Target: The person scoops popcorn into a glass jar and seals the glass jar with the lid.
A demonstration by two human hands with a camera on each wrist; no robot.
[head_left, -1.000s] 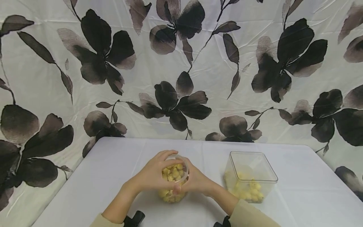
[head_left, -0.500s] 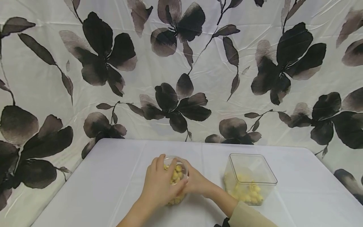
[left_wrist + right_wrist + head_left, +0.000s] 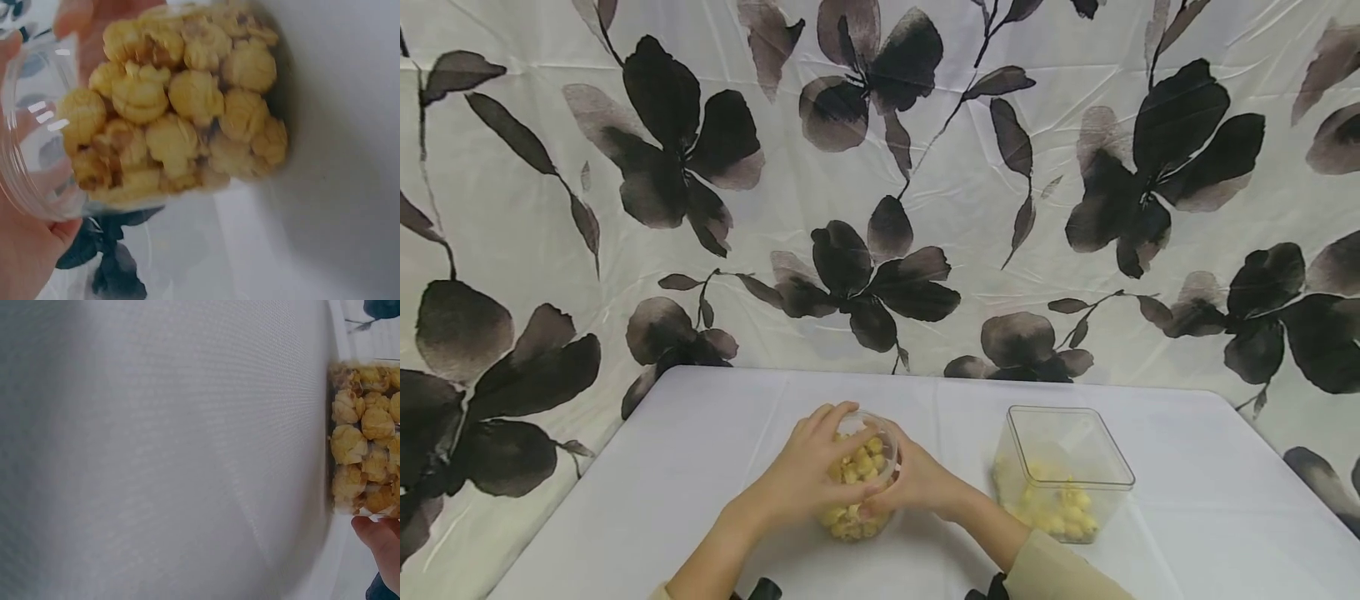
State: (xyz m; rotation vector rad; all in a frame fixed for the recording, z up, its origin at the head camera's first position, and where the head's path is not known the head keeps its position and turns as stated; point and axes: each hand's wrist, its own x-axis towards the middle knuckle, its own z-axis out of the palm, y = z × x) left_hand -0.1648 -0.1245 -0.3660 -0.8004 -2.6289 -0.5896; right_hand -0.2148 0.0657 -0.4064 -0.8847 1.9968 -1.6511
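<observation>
A clear round jar (image 3: 850, 527) stands on the table, filled with round yellow popcorn. My left hand (image 3: 797, 471) grips it around the upper left side, fingers spread over the rim and thumb across the front. From the right, my right hand (image 3: 925, 479) holds the jar below its rim, thumb at the front. In the left wrist view the jar's clear neck (image 3: 47, 131) is bare of popcorn, while popcorn pieces (image 3: 175, 125) pack the body. The right wrist view catches the jar's lower part (image 3: 365, 444) at its edge, with fingers (image 3: 378, 547) beside it.
To the right stands a clear square container (image 3: 1078, 482), open at the top, with more yellow popcorn (image 3: 1067, 512) in its lower part. A white cloth covers the table (image 3: 700, 467). Behind it hangs a white curtain (image 3: 1000, 208) with dark flowers.
My left hand turned inward over the jar's top, then swung back to its left side. My right hand kept its hold, and the square container stayed put.
</observation>
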